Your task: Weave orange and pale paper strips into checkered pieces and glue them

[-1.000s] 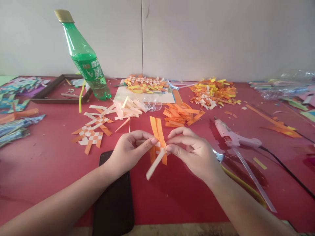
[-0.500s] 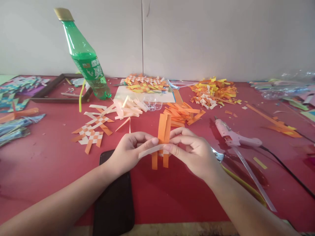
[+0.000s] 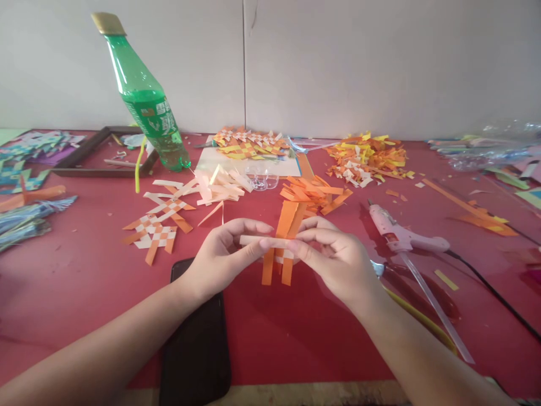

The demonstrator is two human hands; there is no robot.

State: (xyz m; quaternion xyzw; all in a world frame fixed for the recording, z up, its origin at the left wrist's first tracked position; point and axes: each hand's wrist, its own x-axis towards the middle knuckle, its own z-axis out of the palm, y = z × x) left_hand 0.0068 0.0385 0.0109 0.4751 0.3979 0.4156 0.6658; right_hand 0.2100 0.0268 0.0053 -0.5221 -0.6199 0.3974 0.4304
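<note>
Between my hands, above the red table, is a small weave of orange paper strips (image 3: 288,221) crossed by pale ones. A pale paper strip (image 3: 250,240) lies across its front. My left hand (image 3: 230,254) pinches this strip near its middle, thumb in front and fingers behind. My right hand (image 3: 332,256) grips the weave and the strip's right end between thumb and fingers. Two orange ends hang below, with a white patch between them. The fingertips behind the paper are partly hidden. Finished-looking orange and white woven pieces (image 3: 158,228) lie beyond my left hand.
A black phone (image 3: 196,344) lies under my left forearm. To the right are a pink glue gun (image 3: 401,234) with a cord and yellow-handled pliers (image 3: 416,316). Orange strips (image 3: 316,192), pale strips (image 3: 222,186), a leaning green bottle (image 3: 147,107) and a dark frame (image 3: 80,152) stand farther back.
The weave has tilted, its top leaning right and rising less high. The pale strip has swung from slanted to nearly level across it. My left thumb now presses on the strip.
</note>
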